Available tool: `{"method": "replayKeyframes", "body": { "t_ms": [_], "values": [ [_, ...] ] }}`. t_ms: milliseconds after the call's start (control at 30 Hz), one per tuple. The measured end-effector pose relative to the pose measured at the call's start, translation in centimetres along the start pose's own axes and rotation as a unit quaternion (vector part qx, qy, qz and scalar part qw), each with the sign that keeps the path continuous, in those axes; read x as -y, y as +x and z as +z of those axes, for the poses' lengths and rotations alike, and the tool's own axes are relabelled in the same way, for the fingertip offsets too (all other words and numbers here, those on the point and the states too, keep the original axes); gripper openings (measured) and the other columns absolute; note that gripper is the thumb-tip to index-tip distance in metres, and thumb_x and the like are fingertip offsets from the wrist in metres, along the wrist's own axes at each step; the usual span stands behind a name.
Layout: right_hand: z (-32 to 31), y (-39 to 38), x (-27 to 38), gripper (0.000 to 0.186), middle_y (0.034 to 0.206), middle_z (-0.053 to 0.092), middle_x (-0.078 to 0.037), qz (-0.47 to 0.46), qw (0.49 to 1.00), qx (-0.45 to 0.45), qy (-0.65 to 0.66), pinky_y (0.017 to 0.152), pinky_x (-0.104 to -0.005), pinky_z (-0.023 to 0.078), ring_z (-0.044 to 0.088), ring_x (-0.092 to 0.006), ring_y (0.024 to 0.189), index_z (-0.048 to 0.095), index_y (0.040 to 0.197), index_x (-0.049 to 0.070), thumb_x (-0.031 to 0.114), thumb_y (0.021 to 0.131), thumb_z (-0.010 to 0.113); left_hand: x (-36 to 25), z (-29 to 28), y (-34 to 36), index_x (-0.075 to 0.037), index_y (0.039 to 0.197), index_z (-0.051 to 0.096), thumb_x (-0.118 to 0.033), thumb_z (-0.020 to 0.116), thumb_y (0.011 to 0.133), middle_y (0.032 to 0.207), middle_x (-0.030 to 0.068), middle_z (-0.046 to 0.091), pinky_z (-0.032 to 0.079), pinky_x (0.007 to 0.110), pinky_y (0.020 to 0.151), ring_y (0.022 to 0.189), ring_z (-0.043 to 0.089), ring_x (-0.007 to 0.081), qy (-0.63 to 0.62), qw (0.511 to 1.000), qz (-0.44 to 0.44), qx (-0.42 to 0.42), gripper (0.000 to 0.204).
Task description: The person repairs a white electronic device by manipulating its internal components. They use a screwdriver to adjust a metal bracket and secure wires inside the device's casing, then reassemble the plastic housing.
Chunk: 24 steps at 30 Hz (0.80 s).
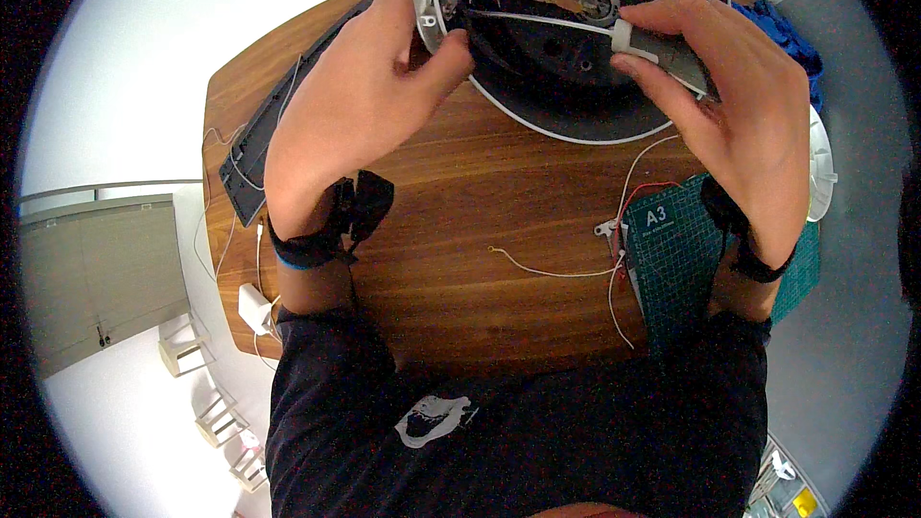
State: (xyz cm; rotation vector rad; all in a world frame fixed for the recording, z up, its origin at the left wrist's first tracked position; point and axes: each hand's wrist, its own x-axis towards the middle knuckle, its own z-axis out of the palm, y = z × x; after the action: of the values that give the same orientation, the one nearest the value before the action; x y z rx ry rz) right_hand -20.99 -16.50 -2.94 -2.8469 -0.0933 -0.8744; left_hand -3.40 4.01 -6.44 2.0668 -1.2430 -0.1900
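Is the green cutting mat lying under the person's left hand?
No. The green cutting mat lies on the wooden table beneath the right hand and wrist, away from the left hand.

L hand (360,96) grips round appliance base (576,67) rim; R hand (739,105) pinches white clip (622,36).

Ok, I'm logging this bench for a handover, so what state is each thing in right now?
Round appliance base: opened, black insides and metal strips exposed, rim on the table.
Left hand: gripping the base's white rim.
Right hand: pinching a white part on a metal strip.
Loose wires: lying free on the wooden table.
Green cutting mat: flat, under the right wrist.
Keyboard: at the table's left edge, untouched.
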Motion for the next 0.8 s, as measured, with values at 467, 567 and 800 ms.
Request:
{"method": "replayKeyframes", "body": {
  "t_ms": [467, 567, 800],
  "values": [
    [-0.1, 0.2, 0.2, 0.031, 0.099, 0.07, -0.011, -0.056, 0.997, -0.045, 0.031, 0.077, -0.0329, 0.055, 0.069, -0.0291, 0.089, 0.067, 0.098, 0.004, -0.004, 0.07, 0.077, 0.3, 0.2, 0.4, -0.002, 0.139, 0.046, -0.015, 0.06, 0.1, 0.104, 0.0099, 0.068, 0.051, 0.031, 0.079, 0.091, 0.063, 0.015, -0.048, 0.999, -0.009, 0.008, 0.043],
    [-0.2, 0.4, 0.3, 0.031, 0.1, 0.071, -0.01, -0.078, 0.996, -0.051, 0.013, 0.076, -0.0327, 0.055, 0.069, -0.0285, 0.089, 0.067, 0.097, 0.004, -0.005, 0.069, 0.077, 0.2, 0.0, 0.4, -0.002, 0.138, 0.046, -0.015, 0.06, 0.1, 0.104, 0.0098, 0.068, 0.051, 0.031, 0.079, 0.09, 0.063, 0.0146, -0.023, 1.0, -0.005, 0.013, 0.042],
    [-0.6, 0.7, 0.7, 0.029, 0.099, 0.072, -0.01, -0.113, 0.992, -0.048, -0.014, 0.073, -0.0326, 0.055, 0.07, -0.0273, 0.087, 0.067, 0.095, 0.003, -0.003, 0.069, 0.078, -1.2, -0.7, 1.3, -0.003, 0.151, 0.024, -0.013, 0.061, 0.097, 0.123, 0.0198, 0.063, 0.052, 0.037, 0.087, 0.106, 0.064, 0.0291, -0.024, 0.999, 0.011, 0.029, 0.066]
  ]
}}
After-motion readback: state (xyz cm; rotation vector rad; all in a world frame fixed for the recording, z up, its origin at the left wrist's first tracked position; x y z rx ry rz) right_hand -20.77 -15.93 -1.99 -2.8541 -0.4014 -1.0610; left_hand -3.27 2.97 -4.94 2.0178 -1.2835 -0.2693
